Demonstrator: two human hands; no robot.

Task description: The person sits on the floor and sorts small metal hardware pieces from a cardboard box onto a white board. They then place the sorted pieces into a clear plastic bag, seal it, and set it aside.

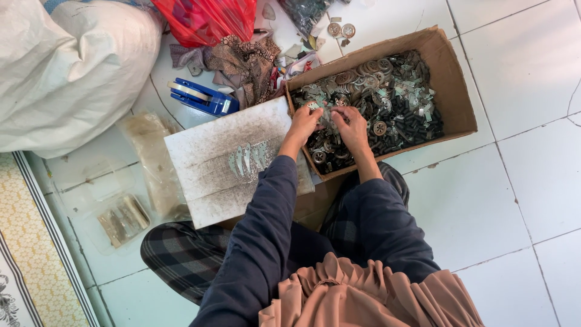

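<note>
Both hands reach into the cardboard box (455, 85) of small metal parts (387, 97); the left hand (304, 121) and right hand (350, 124) pinch one thin part together.

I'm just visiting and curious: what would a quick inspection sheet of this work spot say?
Surface: white tiled floor, person seated on it.
Job's things: cardboard box full of small metal parts; white board with a row of flat metal pieces.
Clutter: blue tape dispenser, red bag, cloth, clear bags.
Fingers: left hand and right hand both in the box, among the parts.
Cables: nothing seen.
Surroundings: white sack, patterned mat.
</note>
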